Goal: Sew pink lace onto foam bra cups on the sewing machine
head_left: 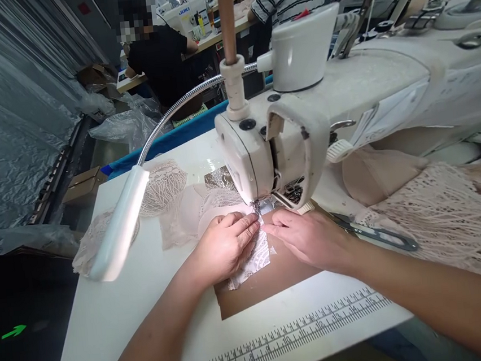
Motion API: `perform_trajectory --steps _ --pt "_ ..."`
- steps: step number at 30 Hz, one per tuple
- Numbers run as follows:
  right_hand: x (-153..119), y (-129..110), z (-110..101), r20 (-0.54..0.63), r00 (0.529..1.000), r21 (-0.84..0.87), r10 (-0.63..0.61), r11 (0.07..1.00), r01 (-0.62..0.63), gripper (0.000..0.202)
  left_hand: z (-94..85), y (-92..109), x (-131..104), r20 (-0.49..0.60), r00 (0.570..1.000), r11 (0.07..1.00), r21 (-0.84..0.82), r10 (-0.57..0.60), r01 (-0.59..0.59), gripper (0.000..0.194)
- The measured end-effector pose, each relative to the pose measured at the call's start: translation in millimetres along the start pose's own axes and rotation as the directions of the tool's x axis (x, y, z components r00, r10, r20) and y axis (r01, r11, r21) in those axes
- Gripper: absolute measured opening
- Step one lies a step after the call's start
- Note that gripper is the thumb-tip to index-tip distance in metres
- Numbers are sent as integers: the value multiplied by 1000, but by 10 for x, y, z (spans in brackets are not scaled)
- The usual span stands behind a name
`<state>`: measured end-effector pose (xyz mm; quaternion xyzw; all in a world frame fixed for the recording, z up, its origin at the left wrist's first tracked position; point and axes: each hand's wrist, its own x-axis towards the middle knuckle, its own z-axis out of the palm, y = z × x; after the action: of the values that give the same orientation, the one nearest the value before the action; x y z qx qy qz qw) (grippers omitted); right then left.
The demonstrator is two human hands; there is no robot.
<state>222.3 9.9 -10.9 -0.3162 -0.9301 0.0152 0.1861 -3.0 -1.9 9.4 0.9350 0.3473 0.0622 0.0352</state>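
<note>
A piece of white lace fabric [260,256] lies under the needle end of a white sewing machine [247,163], on a brown plate [252,301]. My left hand [230,245] is closed on the lace from the left, its fingers bunched and pressed down just in front of the presser foot [257,206]. From the right, my right hand [307,235] has its fingertips together on the lace's edge close to the needle. The thumbs are mostly hidden. Beside my right wrist rest grey thread snips [384,236].
Lace cup pieces [162,188] lie behind my left hand, near a gooseneck lamp [121,226]. Beige lace garments [451,205] are heaped at right. A printed ruler [281,341] runs along the front edge. Two people sit at another table beyond.
</note>
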Motion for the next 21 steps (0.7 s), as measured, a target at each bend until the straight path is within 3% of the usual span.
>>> perform_trajectory --steps 7,21 --pt "-37 33 48 24 999 45 -34 998 33 28 -17 -5 -7 4 1000 999 -40 9 -8 37" --pt "57 -10 -14 -23 998 -43 59 997 -59 30 -36 -28 32 39 995 995 6 -96 95 49"
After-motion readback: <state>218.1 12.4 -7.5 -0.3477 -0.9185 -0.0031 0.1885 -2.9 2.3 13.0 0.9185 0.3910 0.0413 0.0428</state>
